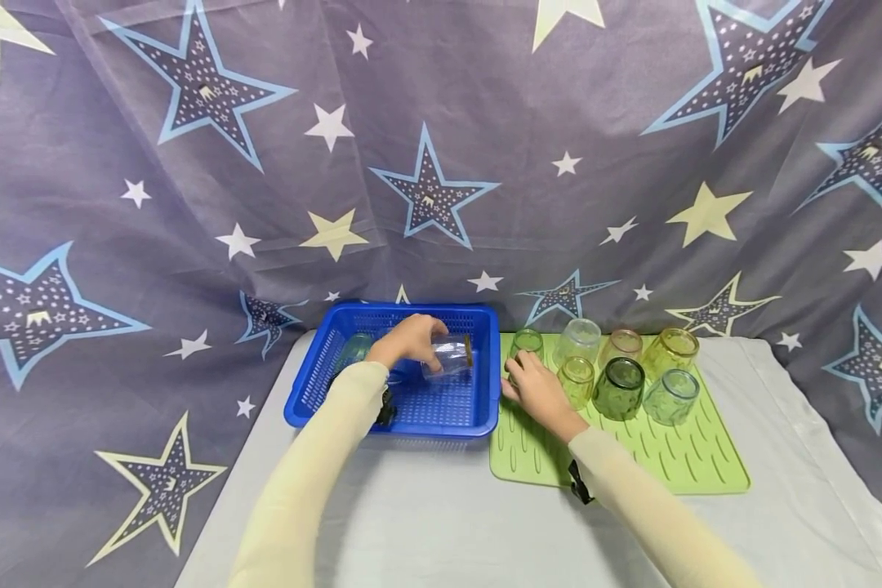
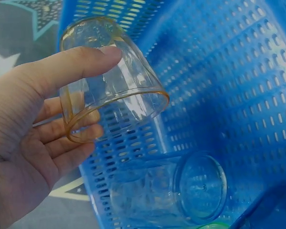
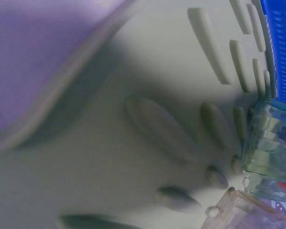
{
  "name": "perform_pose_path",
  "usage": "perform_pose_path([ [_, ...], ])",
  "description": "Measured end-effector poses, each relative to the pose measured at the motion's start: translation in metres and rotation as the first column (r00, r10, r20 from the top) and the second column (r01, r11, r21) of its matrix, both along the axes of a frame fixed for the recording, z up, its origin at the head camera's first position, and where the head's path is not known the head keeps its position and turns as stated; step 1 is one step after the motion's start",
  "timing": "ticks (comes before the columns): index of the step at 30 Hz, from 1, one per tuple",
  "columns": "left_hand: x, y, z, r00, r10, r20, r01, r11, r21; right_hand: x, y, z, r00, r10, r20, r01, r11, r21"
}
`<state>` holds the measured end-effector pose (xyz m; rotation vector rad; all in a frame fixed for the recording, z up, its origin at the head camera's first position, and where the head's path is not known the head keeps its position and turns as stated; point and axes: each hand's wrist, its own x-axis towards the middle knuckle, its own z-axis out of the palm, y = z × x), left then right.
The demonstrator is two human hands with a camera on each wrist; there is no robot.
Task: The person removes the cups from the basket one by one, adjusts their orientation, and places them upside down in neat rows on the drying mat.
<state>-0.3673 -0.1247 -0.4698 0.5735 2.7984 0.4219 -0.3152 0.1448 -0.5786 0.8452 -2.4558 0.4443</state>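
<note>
Seven tinted glasses point(image 1: 621, 392) stand in two rows on a green ribbed mat point(image 1: 532, 457), which lies on a white-covered worktop point(image 1: 426, 514) beside a blue basket point(image 1: 489, 367). In the head view, the person's left grip point(image 1: 412, 339) is within the basket's outline, grasping an amber-rimmed glass point(image 1: 452, 361) that is tilted, with its mouth toward the mat. The left wrist view shows what the head view hides — the thumb lies along the outside of that clear glass, the fingers curl on its other side, and another clear glass point(image 2: 148, 188) lies sideways below it in the basket. The right grip point(image 1: 535, 388) is at the left part of the mat, just beside a small green glass point(image 1: 527, 340); whether it is clenched on that glass or released, I cannot tell. The right wrist view is mostly mat up close — with glasses crowded at its right edge and a corner of the basket above them
</note>
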Motion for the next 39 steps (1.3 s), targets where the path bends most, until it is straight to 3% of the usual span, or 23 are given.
perform_pose_path([
  [6, 0.007, -0.009, 0.01, 0.999, 0.026, -0.021, -0.022, 0.988, 0.152, -0.001, 0.0, -0.001, 1.0, 0.003, -0.014, -0.003, 1.0, -0.013],
  [14, 0.014, -0.022, 0.017, 0.999, 0.033, 0.038, -0.044, 0.943, 0.331, -0.001, 0.0, -0.003, 1.0, 0.01, -0.015, -0.01, 1.0, -0.02],
  [18, 0.015, -0.026, 0.019, 0.996, 0.032, 0.082, -0.065, 0.897, 0.438, -0.001, -0.001, -0.001, 1.0, 0.002, 0.008, -0.002, 1.0, -0.02],
  [22, 0.015, -0.03, 0.019, 0.99, 0.035, 0.138, -0.104, 0.836, 0.539, -0.001, -0.001, -0.002, 1.0, 0.0, 0.013, 0.0, 1.0, -0.018],
  [30, 0.018, -0.029, 0.018, 0.979, 0.026, 0.2, -0.157, 0.72, 0.676, -0.003, 0.001, -0.006, 0.997, 0.026, -0.069, -0.029, 0.999, -0.045],
  [34, 0.02, -0.027, 0.015, 0.981, 0.019, 0.195, -0.156, 0.676, 0.721, -0.002, 0.001, -0.005, 0.997, 0.026, -0.069, -0.03, 0.997, -0.067],
  [39, 0.024, -0.024, 0.013, 0.982, 0.036, 0.188, -0.167, 0.635, 0.754, 0.0, 0.0, -0.004, 0.999, 0.022, -0.046, -0.025, 0.997, -0.069],
])
